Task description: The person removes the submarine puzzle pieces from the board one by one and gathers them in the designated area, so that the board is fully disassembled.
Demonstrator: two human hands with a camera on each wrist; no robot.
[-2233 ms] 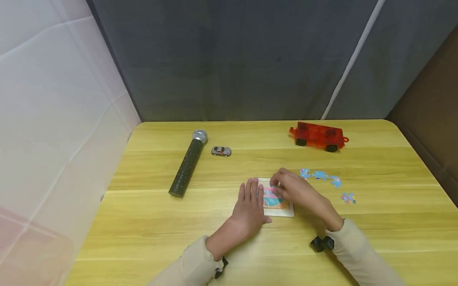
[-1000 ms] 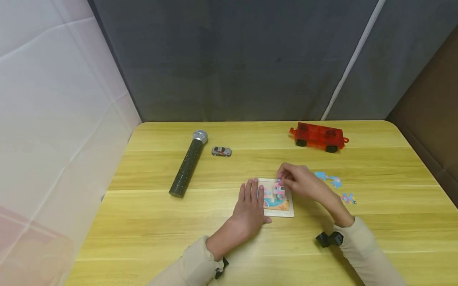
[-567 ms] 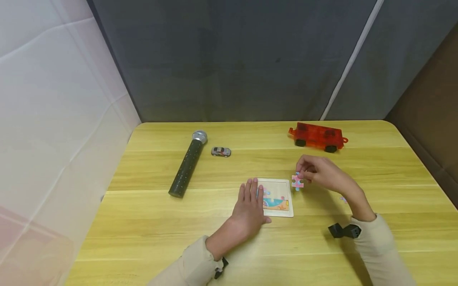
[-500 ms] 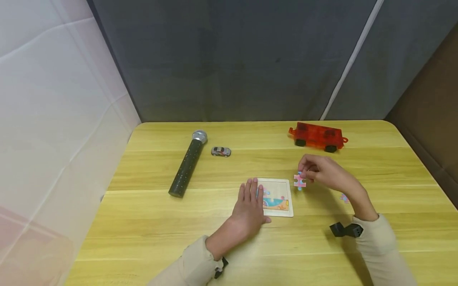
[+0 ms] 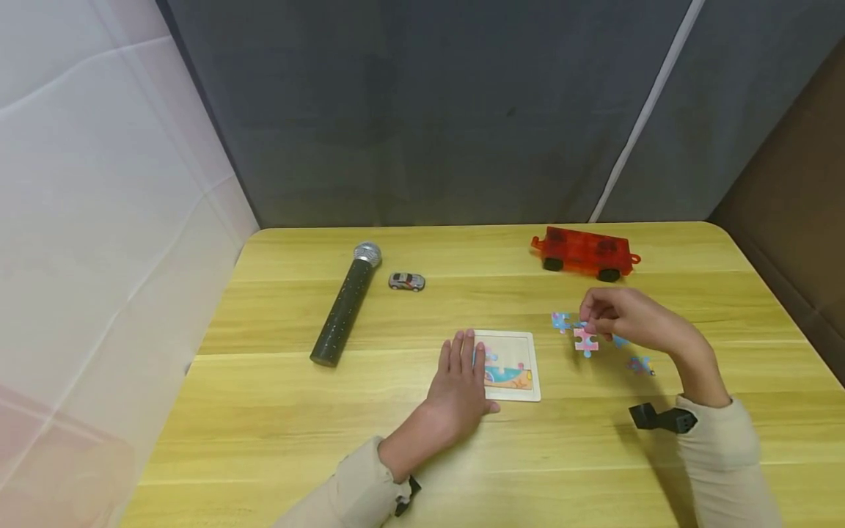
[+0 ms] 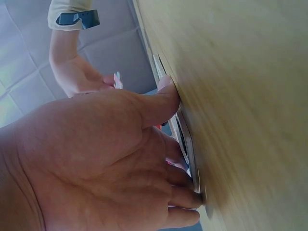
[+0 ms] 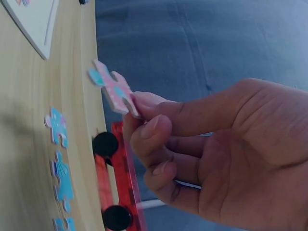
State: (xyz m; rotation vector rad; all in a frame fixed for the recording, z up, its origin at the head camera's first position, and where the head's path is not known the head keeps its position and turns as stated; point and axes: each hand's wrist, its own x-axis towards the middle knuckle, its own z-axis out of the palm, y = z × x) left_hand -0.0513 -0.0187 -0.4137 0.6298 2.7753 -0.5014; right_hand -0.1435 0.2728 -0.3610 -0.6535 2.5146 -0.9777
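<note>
My right hand (image 5: pixel 623 317) pinches a pink and blue jigsaw piece (image 5: pixel 585 341) between thumb and fingers. In the right wrist view this jigsaw piece (image 7: pixel 113 89) is tilted and held above the table. My left hand (image 5: pixel 457 392) lies with straight fingers over the left side of a pale puzzle tray (image 5: pixel 535 367). Several joined pieces fill the tray's lower part, showing a beach picture (image 5: pixel 510 377); the upper right shows bare board. Part of the tray is hidden beneath the left hand. Loose blue pieces (image 7: pixel 62 180) lie on the table near my right hand, some partly covered by it.
A black microphone (image 5: pixel 345 308) with a silver head lies at the left, beside a small toy car (image 5: pixel 406 281). A red toy wagon (image 5: pixel 586 253) stands at the back right. Another loose piece (image 5: pixel 640 364) lies on the wooden table (image 5: pixel 330 418) at the right.
My right hand has lifted the pink and blue jigsaw piece out of the tray and carried it right, over the loose pieces. The left hand has stayed on the tray.
</note>
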